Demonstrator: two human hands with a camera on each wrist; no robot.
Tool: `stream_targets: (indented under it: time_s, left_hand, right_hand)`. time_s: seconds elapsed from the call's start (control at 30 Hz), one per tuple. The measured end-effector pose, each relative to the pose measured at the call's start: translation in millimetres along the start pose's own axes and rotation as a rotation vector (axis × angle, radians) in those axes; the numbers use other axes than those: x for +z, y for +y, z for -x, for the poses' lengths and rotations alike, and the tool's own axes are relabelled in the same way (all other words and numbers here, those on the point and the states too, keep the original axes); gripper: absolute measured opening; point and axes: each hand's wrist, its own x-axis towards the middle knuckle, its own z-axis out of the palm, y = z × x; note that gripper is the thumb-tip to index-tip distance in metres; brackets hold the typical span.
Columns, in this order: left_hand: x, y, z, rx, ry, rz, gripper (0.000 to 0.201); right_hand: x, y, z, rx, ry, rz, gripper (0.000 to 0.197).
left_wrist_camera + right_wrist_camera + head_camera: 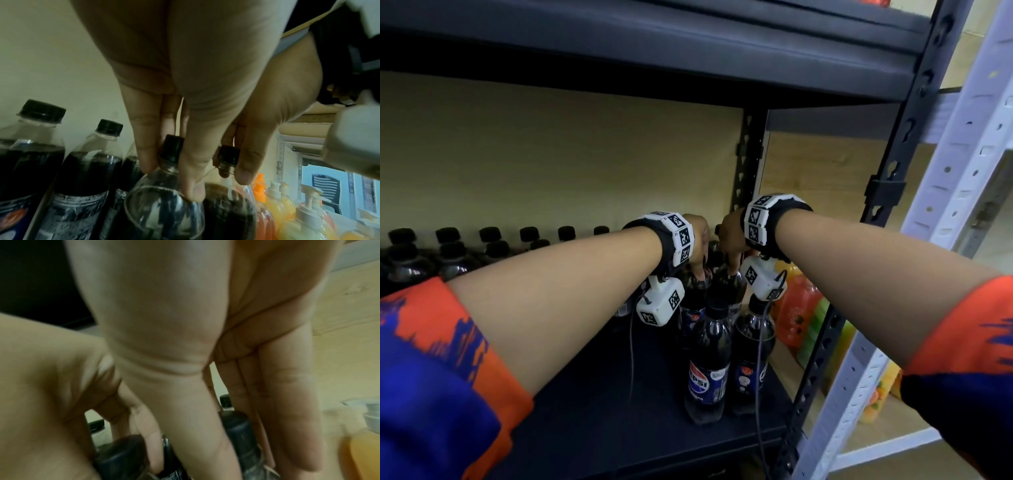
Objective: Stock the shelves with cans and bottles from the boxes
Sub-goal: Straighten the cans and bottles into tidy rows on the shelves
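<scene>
Both hands reach into the black shelf [592, 411], side by side near its right end. My left hand [698, 255] pinches the black cap of a cola bottle [164, 211] between thumb and fingers, the bottle hanging upright under it. My right hand [731, 253] grips the cap of a second cola bottle [228, 155] just to the right. In the right wrist view, my right hand [252, 459] has its thumb and fingers either side of that dark bottle [240, 434]. Two Pepsi bottles [709, 359] stand on the shelf in front of the held ones.
Several black-capped cola bottles [448, 246] line the back left of the shelf. The upper shelf board [654, 51] hangs low overhead. A black upright post [887, 192] bounds the right side. Orange and yellow pump bottles [798, 308] stand on the neighbouring white rack [962, 171].
</scene>
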Motion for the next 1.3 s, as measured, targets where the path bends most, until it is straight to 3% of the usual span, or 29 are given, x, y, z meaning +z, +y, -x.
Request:
stream_targets:
  time_s: [0.3,0.53,0.8,0.93,1.07,1.17,1.3]
  left_hand:
    - [1,3,1,-0.011,-0.005,0.022,0.045]
    - [3,7,1,-0.055,-0.002,-0.009,0.063]
    - [7,-1,-1,-0.075,-0.108,0.153,0.051]
    - [10,-1,3,-0.058,-0.152,0.107,0.051]
    - [12,3,3,-0.053,-0.148,0.116,0.052]
    - [12,2,5,-0.053,-0.141,0.092,0.058]
    - [14,-5,8,-0.067,-0.067,0.066,0.088]
  right_hand:
    - [-2,-1,-1,-0.026,-0.071,0.034,0.057]
    - [-11,-5,2,-0.057,-0.041,0.134,0.061]
    - [-16,-5,-14,-0.08,-0.081,0.207,0.036]
    - [-10,-7,-18,-0.111,-0.11,0.238,0.049]
    - [-5,-6,-25,-0.111,-0.134,0.216,0.048]
    - [-4,-2,-28,-0.062,-0.113,0.129,0.045]
    - [-8,2,-25,0.005,-0.086,-0.051,0.04]
